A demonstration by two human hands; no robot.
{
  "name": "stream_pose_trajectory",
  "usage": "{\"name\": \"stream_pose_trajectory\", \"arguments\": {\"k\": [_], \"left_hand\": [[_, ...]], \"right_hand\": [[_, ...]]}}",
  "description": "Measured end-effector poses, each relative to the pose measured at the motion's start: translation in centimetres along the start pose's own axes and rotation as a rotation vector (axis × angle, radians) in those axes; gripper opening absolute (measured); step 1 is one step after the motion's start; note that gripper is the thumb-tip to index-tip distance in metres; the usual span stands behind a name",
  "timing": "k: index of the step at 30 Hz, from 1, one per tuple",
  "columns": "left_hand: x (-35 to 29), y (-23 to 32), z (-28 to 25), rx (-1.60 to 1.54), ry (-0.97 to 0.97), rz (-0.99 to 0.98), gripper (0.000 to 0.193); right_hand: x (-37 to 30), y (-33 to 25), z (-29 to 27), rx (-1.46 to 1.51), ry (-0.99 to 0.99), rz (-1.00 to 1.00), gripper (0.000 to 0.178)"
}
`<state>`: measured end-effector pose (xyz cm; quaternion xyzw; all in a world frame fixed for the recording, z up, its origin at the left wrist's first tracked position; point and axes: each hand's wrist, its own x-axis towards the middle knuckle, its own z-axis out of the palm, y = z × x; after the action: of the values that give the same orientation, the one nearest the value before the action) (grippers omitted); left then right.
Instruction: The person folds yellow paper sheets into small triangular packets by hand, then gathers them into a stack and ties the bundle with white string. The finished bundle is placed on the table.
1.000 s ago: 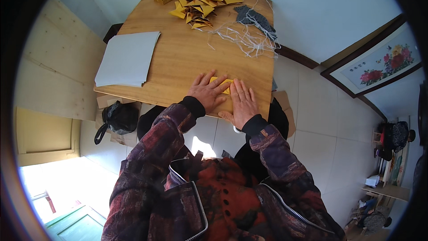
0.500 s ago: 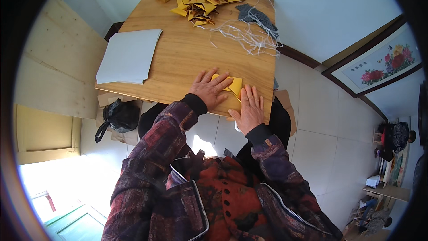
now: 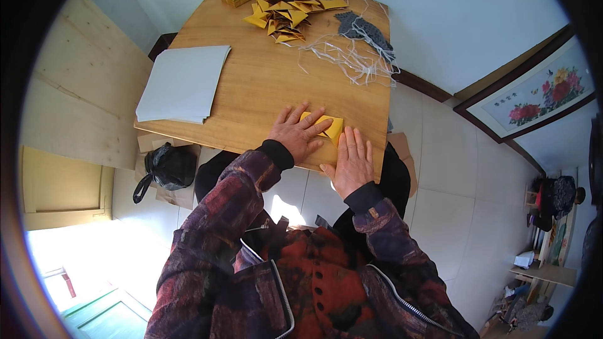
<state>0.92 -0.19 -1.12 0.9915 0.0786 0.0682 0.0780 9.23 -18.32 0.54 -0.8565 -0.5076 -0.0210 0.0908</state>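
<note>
Step in hand, by judgement: flattening and creasing a small piece of folded yellow paper (image 3: 335, 127). Location: flat on the wooden table (image 3: 264, 88), close to the near edge, partly under the left hand (image 3: 295, 132) and just beside the fingertips of the right hand (image 3: 353, 166).

Anchor with the left hand: palm down, fingers extended and spread across the left part of the paper, closed around nothing. Apply even downward pressure, probably just enough to prevent slipping. Place the right hand at the right edge: fingers nearly straight and slightly parted, thumb splayed toward the left, nothing pinched or gripped. Contact of the right fingertips with the paper or only with the tabletop: cannot tell.

Align edges before pressing. Work along the fold in one firm stroke rather than several light ones. Avoid dragging sideways, at the risk of a skewed crease. Work clear of the table edge, for firm backing.

Appearance: bright golden yellow, compact and low, with an apparent slanting edge in the exposed part. Left part covered by the left fingers; full outline and number of layers not determinable. For comparison, see the yellow folded pieces (image 3: 290, 16) heaped at the far end.
</note>
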Motion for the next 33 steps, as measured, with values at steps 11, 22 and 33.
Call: {"name": "stream_pose_trajectory", "arguments": {"k": [11, 22, 33], "left_hand": [[0.0, 0.3, -0.8, -0.004, -0.021, -0.002, 0.048], [-0.1, 0.2, -0.1, -0.034, 0.035, -0.001, 0.046], [0.0, 0.2, -0.7, -0.037, -0.007, 0.003, 0.050]], "right_hand": [[0.9, -0.3, -1.7, -0.092, -0.151, -0.038, 0.090], [0.0, 1.5, 0.0, 0.092, 0.006, -0.179, 0.089], [0.1, 1.8, -0.1, 0.191, 0.002, -0.207, 0.082]]}}
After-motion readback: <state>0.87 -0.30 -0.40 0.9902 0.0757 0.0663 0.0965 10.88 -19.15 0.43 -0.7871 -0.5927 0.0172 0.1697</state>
